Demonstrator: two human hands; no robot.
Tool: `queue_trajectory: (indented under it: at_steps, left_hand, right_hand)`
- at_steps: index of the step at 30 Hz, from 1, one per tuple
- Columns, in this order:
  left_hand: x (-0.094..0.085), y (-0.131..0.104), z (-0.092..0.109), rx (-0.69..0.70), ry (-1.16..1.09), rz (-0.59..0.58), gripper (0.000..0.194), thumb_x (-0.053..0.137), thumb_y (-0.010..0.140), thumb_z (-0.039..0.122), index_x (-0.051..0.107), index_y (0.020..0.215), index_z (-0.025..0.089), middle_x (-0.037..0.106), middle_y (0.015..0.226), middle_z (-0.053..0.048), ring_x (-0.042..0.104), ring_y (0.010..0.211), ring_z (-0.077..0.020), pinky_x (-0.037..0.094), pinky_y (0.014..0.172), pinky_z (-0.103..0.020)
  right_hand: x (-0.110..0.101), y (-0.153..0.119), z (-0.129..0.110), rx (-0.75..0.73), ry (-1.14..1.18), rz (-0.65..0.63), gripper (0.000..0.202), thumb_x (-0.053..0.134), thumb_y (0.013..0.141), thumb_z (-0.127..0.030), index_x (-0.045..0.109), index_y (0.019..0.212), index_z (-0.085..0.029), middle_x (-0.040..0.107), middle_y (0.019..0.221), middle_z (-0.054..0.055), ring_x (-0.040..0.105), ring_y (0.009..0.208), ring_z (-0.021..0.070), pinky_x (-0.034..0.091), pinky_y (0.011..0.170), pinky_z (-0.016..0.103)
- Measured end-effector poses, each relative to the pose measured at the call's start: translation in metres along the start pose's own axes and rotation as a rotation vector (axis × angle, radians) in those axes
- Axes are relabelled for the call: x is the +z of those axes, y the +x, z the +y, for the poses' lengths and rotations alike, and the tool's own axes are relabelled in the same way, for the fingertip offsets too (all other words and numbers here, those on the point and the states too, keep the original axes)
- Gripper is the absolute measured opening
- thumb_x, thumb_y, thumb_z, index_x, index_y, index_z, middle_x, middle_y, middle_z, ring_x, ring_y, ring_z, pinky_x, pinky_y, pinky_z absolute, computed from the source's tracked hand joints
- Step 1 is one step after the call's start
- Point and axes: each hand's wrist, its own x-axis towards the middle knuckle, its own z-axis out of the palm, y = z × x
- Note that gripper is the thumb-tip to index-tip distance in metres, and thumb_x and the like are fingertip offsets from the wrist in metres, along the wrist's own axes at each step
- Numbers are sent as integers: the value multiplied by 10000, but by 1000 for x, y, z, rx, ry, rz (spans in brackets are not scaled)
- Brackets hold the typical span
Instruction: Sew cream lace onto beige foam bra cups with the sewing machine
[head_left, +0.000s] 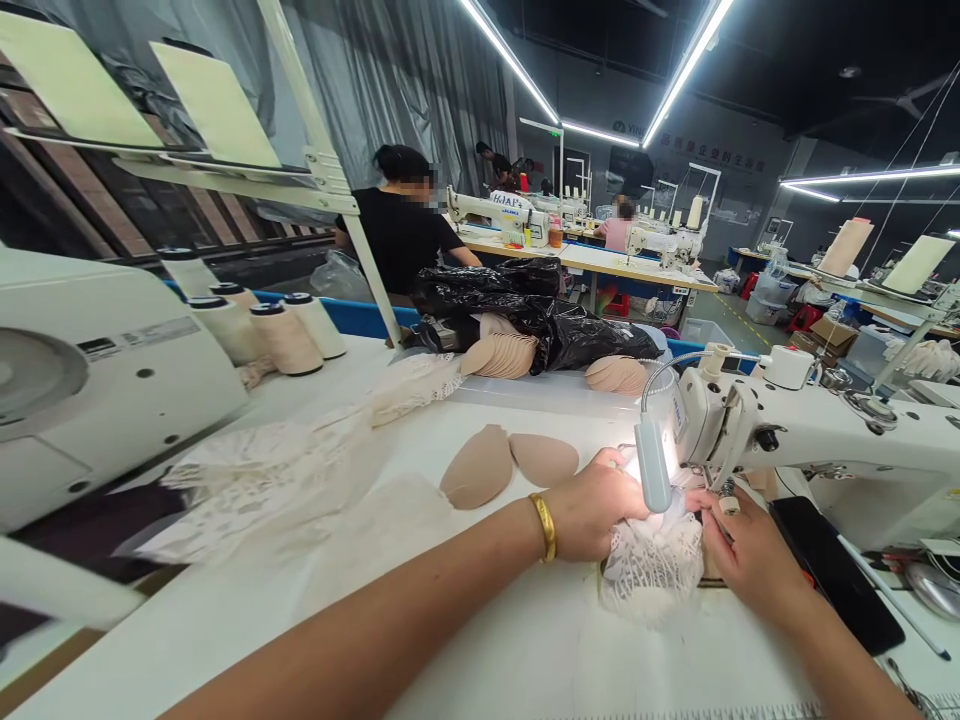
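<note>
My left hand (596, 505), with a gold bracelet at its wrist, is closed on white lace fabric (652, 570) on the left side of the sewing machine's needle area. On the right side, my right hand (742, 540) has its fingertips pressed to the same fabric, close to the presser foot. The white sewing machine (810, 420) reaches in from the right. Its small grey lamp (654, 465) lights the fabric and hides part of it. Two beige cups (478, 467) lie on the table to the left of my left hand.
Sheer lace (247, 490) spreads over the table's left side near thread cones (289, 338). Stacked beige cups (499, 355) and a black plastic bag (540, 310) lie behind. A black phone (840, 575) is at right. A person in black (401, 225) sits beyond.
</note>
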Motion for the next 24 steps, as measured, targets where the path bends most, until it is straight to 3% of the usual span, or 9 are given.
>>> queue_trajectory:
  at_steps: [6, 8, 11, 13, 15, 17, 20, 24]
  left_hand:
    - [-8, -5, 4, 0, -58, -54, 215, 640, 682, 95, 660, 847, 231, 715, 846, 2, 633, 824, -226, 280, 1035, -454]
    - [-10, -6, 10, -48, -30, -63, 198, 644, 728, 132, 670, 894, 234, 705, 898, -16, 632, 868, -246, 297, 1004, -471]
    - [-11, -5, 23, -206, 71, -89, 160, 655, 788, 255, 678, 941, 213, 674, 944, -83, 611, 902, -306, 345, 904, -481]
    - [-12, -4, 33, -296, 119, -127, 177, 667, 797, 343, 654, 855, 177, 647, 896, -113, 598, 865, -319, 365, 854, -472]
    - [-13, -4, 40, -333, 116, -167, 255, 680, 795, 415, 624, 789, 166, 626, 846, -114, 590, 833, -313, 375, 834, -464]
    - [-15, -7, 43, -320, 75, -181, 297, 697, 791, 454, 631, 843, 169, 624, 853, -104, 586, 825, -305, 375, 829, -457]
    - [-17, -12, 41, -244, 36, -148, 300, 731, 778, 432, 625, 922, 191, 631, 896, -87, 577, 835, -294, 359, 814, -437]
    - [-11, -12, 32, -66, -2, -78, 216, 749, 755, 236, 541, 744, 179, 666, 958, -40, 569, 821, -230, 331, 829, -403]
  right_hand:
    - [-6, -3, -10, -43, -1, -77, 240, 399, 1036, -162, 592, 1152, -248, 726, 938, 44, 628, 810, 239, 518, 817, 424]
    - [-6, -4, -18, -114, 40, -126, 193, 474, 1046, -237, 559, 1218, -257, 730, 1064, 53, 640, 889, 243, 493, 905, 455]
    - [0, -3, -28, -179, 68, -195, 305, 644, 990, -317, 538, 1271, -259, 694, 1190, 70, 608, 1085, 273, 475, 947, 434]
    - [5, -2, -28, -181, 1, -211, 183, 597, 990, -207, 582, 1167, -249, 697, 1062, 55, 604, 1011, 257, 483, 868, 391]
    - [10, -1, -22, -172, -89, -207, 232, 470, 968, -64, 611, 1030, -238, 667, 889, 36, 590, 867, 231, 469, 765, 351]
    - [11, -1, -14, -156, -138, -192, 317, 417, 918, -1, 625, 976, -232, 641, 822, 33, 571, 800, 222, 456, 710, 331]
    - [6, -2, -3, -83, -133, -151, 402, 435, 846, 16, 662, 1060, -238, 661, 875, 50, 581, 830, 237, 488, 713, 335]
    - [-7, -3, 3, -11, -36, -181, 488, 440, 815, 46, 698, 1087, -265, 704, 977, 57, 612, 984, 261, 550, 801, 366]
